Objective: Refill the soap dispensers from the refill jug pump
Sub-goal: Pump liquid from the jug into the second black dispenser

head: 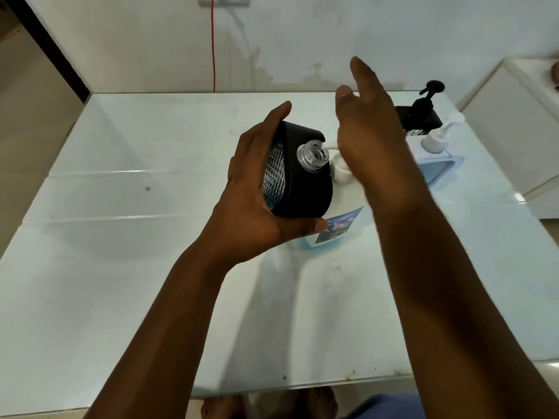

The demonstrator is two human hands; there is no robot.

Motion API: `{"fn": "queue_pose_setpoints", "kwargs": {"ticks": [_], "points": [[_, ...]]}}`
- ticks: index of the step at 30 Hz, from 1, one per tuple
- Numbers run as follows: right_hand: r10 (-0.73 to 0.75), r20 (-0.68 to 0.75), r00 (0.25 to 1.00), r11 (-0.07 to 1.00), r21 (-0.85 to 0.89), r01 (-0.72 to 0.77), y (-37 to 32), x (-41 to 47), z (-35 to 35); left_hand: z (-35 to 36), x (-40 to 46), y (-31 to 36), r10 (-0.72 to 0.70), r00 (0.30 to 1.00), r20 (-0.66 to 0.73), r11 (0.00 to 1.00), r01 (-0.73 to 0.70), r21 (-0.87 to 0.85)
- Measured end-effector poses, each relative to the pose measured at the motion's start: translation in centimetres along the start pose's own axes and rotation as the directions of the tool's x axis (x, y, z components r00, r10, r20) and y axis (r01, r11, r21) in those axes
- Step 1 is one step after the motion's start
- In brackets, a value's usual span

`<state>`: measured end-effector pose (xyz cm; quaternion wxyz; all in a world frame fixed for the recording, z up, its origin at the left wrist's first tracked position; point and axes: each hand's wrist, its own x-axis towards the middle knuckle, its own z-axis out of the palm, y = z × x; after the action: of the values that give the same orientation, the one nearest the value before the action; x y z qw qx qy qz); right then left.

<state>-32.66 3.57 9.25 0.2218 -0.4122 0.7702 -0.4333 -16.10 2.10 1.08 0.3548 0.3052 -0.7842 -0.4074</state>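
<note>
My left hand grips a black soap dispenser with a clear mesh-patterned window, tilted and held above the table. Its cap is off, and the clear threaded neck sits right at the white spout of the refill jug's pump. The refill jug, white with blue liquid and a picture label, stands on the table behind the dispenser. My right hand lies over the pump head with fingers straight, and hides most of it.
On the white glass table, at the back right, stand a second black dispenser with its black pump on and a white pump bottle in a light blue tray. A red cord hangs on the wall behind.
</note>
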Motion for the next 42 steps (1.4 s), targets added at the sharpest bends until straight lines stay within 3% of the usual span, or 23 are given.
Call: {"fn": "queue_pose_setpoints", "kwargs": {"ticks": [6, 15, 24, 34, 42], "points": [[0.017, 0.004, 1.000, 0.999, -0.035, -0.016, 0.5, -0.1, 0.7, 0.1, -0.2, 0.1, -0.002, 1.000, -0.008, 1.000, 0.002, -0.004], [0.033, 0.067, 0.997, 0.998, 0.048, -0.036, -0.4, 0.0, -0.5, -0.1, -0.3, -0.1, -0.010, 1.000, 0.000, 1.000, 0.010, 0.027], [0.046, 0.066, 0.997, 0.997, -0.062, -0.042, 0.4, 0.1, 0.8, -0.1, -0.5, -0.2, 0.002, 1.000, -0.004, 1.000, -0.002, 0.010], [0.050, 0.084, 0.995, 0.998, 0.034, -0.053, -0.2, 0.3, -0.1, -0.1, -0.4, -0.4, 0.011, 1.000, -0.005, 1.000, -0.011, 0.014], [0.045, 0.060, 0.997, 0.998, -0.053, -0.041, 0.4, 0.1, 1.0, -0.2, -0.4, -0.5, -0.010, 1.000, -0.006, 1.000, 0.010, -0.009]]}}
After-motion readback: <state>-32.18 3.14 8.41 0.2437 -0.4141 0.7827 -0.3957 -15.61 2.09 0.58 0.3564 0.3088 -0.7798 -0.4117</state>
